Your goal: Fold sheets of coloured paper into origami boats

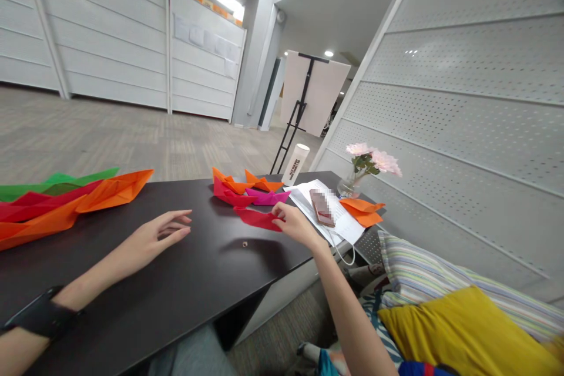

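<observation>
Right-hand fingers (279, 209) touch folded red paper (258, 220) (origami, likely).

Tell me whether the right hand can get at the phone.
Probably yes: the right hand rests close beside the phone, which lies on the papers, and nothing stands between them.

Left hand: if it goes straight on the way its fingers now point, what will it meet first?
The left hand would probably meet the red folded paper boat first, at the front of the group on the dark table. Depth is unclear, so this is only a likely line.
</observation>
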The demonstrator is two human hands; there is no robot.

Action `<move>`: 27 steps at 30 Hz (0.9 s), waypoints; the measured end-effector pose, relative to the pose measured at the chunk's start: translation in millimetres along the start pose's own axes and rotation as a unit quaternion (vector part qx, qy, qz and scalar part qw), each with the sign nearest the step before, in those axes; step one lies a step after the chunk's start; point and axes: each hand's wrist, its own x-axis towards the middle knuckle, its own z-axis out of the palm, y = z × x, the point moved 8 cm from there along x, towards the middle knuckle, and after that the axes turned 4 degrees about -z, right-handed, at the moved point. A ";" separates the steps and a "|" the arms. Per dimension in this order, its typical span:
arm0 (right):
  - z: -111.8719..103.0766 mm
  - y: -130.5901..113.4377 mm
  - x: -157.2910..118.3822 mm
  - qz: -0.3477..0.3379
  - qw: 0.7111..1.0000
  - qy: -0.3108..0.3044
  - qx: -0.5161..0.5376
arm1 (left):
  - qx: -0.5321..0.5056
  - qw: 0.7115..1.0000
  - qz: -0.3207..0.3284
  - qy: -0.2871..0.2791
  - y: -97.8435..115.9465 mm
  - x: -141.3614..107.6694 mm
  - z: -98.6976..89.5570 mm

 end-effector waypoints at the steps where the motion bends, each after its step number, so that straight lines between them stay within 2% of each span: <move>1: -6.3 17.4 -0.5 0.013 1.000 0.002 -0.005 | 0.008 1.000 0.000 0.005 -0.2 0.6 -1.4; 5: -14.1 67.9 4.3 0.045 0.999 -0.003 -0.018 | 0.033 0.999 0.003 0.008 1.9 1.1 -2.4; 9: -3.7 83.9 19.2 0.046 0.999 -0.009 -0.028 | 0.053 0.999 0.006 0.005 6.4 -1.7 -2.1; 13: 5.0 89.5 33.6 0.046 0.998 -0.001 -0.043 | 0.063 0.998 0.004 0.005 9.0 -3.7 -3.7; 18: 8.8 93.1 38.4 0.045 0.997 0.011 -0.060 | 0.070 0.998 -0.005 -0.007 9.8 -3.8 -2.0; 22: 9.5 80.7 36.8 0.026 0.997 0.013 -0.069 | 0.066 0.998 -0.006 -0.013 11.4 -4.3 -0.9; 27: -1.4 55.9 29.3 0.004 0.996 0.038 -0.080 | 0.067 0.998 0.000 -0.007 12.4 -4.1 -4.5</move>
